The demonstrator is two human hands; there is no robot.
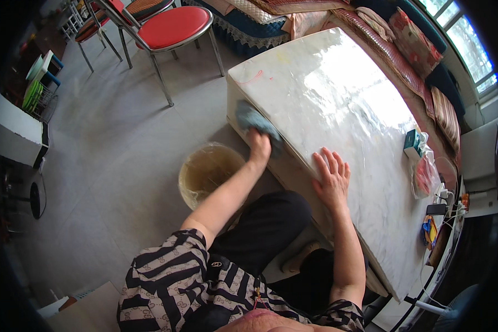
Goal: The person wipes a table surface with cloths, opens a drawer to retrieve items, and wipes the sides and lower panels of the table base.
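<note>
A bunched grey-blue cloth (252, 118) is in my left hand (260, 145), pressed against the side of a low marble-patterned table (290, 120), just under its top edge. My right hand (333, 176) lies palm down on the tabletop near that same edge, fingers spread, holding nothing. A clear plastic cover with glare seems to lie over the top. On the floor below my left forearm stands a bin (209, 172) with a thin plastic liner; murky brownish contents show inside, partly hidden by the arm.
A tissue box (412, 143), a plastic bag (424, 176), a black adapter (436, 209) with cables and a colourful packet (429, 232) lie along the table's right side. A red-seated metal chair (174, 27) stands beyond. A covered sofa (398, 74) runs behind the table.
</note>
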